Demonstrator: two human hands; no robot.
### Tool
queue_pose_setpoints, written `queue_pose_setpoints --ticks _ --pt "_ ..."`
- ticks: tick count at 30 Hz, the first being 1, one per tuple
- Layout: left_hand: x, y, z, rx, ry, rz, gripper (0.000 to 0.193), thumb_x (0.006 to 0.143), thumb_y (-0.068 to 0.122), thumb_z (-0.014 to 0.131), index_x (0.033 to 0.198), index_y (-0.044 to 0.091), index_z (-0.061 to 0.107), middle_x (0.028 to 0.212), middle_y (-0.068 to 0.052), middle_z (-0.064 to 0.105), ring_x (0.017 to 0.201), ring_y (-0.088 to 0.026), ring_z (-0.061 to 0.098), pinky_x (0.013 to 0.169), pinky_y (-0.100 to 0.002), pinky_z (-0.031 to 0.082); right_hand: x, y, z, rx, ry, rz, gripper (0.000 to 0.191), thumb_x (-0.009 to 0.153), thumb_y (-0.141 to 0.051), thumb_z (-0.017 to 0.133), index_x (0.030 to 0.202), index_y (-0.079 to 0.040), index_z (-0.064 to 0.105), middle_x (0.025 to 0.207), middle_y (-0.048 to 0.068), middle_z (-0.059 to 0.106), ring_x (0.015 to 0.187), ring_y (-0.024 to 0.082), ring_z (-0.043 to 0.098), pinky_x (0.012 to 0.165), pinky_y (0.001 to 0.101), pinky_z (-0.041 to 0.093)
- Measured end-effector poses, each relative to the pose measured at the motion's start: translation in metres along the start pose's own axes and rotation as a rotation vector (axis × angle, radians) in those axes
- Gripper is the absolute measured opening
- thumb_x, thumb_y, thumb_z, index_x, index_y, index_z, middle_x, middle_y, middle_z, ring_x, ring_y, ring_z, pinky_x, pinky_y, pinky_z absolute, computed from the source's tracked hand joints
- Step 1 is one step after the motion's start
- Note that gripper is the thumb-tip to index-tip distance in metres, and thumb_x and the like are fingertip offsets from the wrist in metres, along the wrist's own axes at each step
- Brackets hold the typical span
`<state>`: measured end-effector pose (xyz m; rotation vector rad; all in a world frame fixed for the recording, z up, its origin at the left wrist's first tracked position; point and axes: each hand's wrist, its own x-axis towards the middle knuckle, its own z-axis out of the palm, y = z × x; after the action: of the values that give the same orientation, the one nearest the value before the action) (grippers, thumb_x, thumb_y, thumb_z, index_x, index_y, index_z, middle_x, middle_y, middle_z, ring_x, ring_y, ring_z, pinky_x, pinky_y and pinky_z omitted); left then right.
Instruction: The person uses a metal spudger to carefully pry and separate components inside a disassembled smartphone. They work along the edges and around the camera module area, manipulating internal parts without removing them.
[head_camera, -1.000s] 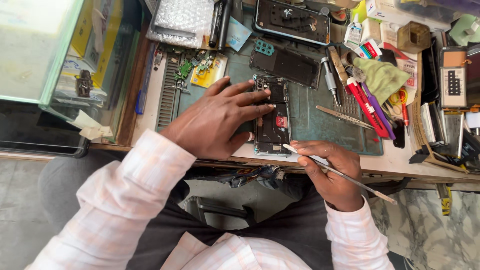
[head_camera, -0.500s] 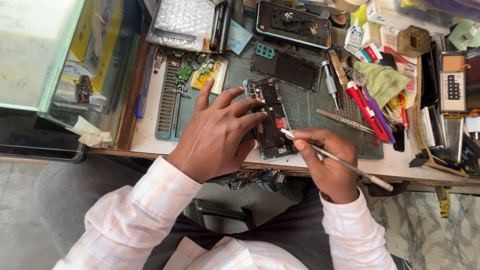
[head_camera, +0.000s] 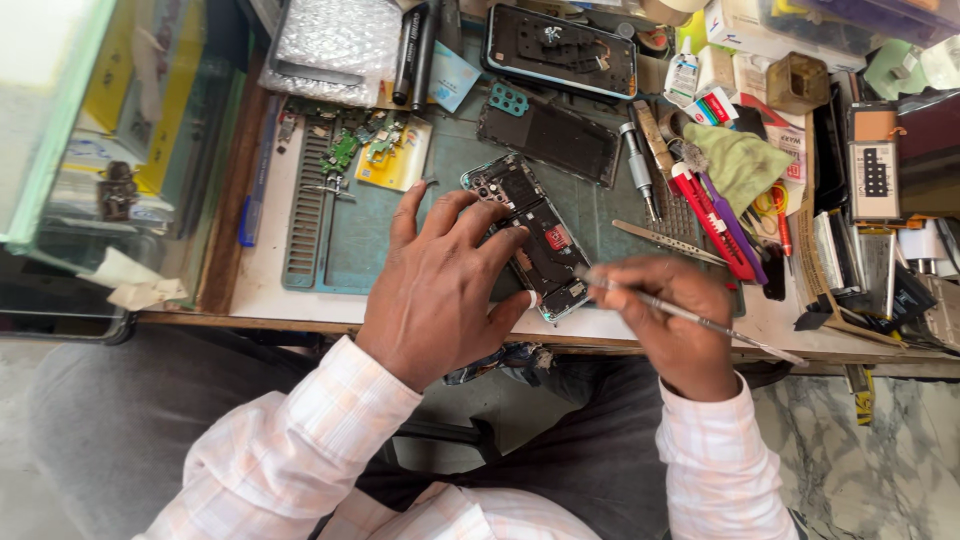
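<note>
An opened phone (head_camera: 532, 240) is pinned to the green mat (head_camera: 350, 250) near the bench edge by the spread fingers of the left hand (head_camera: 440, 290), while a thin metal tool (head_camera: 690, 318) is pinched in the right hand (head_camera: 665, 320), its tip at the phone's near end.

A single head-worn camera looks steeply down from close above the table (head_camera: 270, 290), its near edge running across mid-frame, with the wearer's lap and the floor below.
</note>
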<state>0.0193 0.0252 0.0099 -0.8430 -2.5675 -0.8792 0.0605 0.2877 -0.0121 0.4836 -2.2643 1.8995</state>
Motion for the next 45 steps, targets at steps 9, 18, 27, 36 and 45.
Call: queue_pose_setpoints --ticks 9,18,27,36,45 --pt "0.011 0.004 0.006 -0.021 -0.051 -0.017 0.065 0.075 0.038 0.081 0.128 0.006 0.059 0.158 -0.022 0.037 0.149 -0.044 0.028 0.120 -0.056 0.020 -0.005 0.002 -0.016 -0.141 -0.223 -0.022 0.013 0.095 -0.011 0.075 0.095 0.001 0.070 0.099 0.014 0.078 0.092 0.018 0.076 0.084 0.0307 0.061" --pt "0.019 -0.007 0.013 -0.091 -0.137 -0.109 0.101 0.071 0.039 0.084 0.152 0.000 0.038 0.158 -0.037 0.017 0.148 -0.055 0.014 0.119 -0.058 0.022 -0.004 -0.004 -0.014 -0.224 -0.242 -0.008 0.013 0.093 -0.011 0.074 0.095 0.001 0.068 0.097 0.015 0.077 0.090 0.018 0.076 0.083 0.0309 0.061" --pt "0.019 -0.008 0.012 -0.094 -0.116 -0.124 0.096 0.067 0.037 0.088 0.145 -0.001 0.046 0.154 -0.034 0.030 0.144 -0.052 0.028 0.117 -0.056 0.027 0.010 -0.030 -0.008 -0.436 -0.326 -0.014 0.009 0.088 -0.003 0.074 0.093 0.001 0.067 0.094 0.014 0.078 0.080 0.019 0.079 0.070 0.0295 0.061" --pt "0.023 -0.008 0.012 -0.088 -0.143 -0.144 0.097 0.065 0.037 0.089 0.143 -0.003 0.048 0.151 -0.035 0.031 0.143 -0.052 0.028 0.115 -0.056 0.028 -0.005 -0.049 0.026 -0.709 -0.163 -0.071 0.018 0.083 -0.001 0.078 0.087 0.002 0.061 0.101 0.017 0.077 0.091 0.027 0.080 0.075 0.0311 0.062" --pt "0.022 -0.007 0.011 -0.096 -0.129 -0.124 0.095 0.065 0.036 0.090 0.142 -0.003 0.049 0.151 -0.036 0.033 0.142 -0.052 0.030 0.115 -0.055 0.029 -0.025 -0.032 0.043 -0.758 -0.006 -0.181 0.017 0.081 0.005 0.076 0.095 0.002 0.066 0.103 0.016 0.074 0.095 0.029 0.076 0.084 0.0345 0.060"
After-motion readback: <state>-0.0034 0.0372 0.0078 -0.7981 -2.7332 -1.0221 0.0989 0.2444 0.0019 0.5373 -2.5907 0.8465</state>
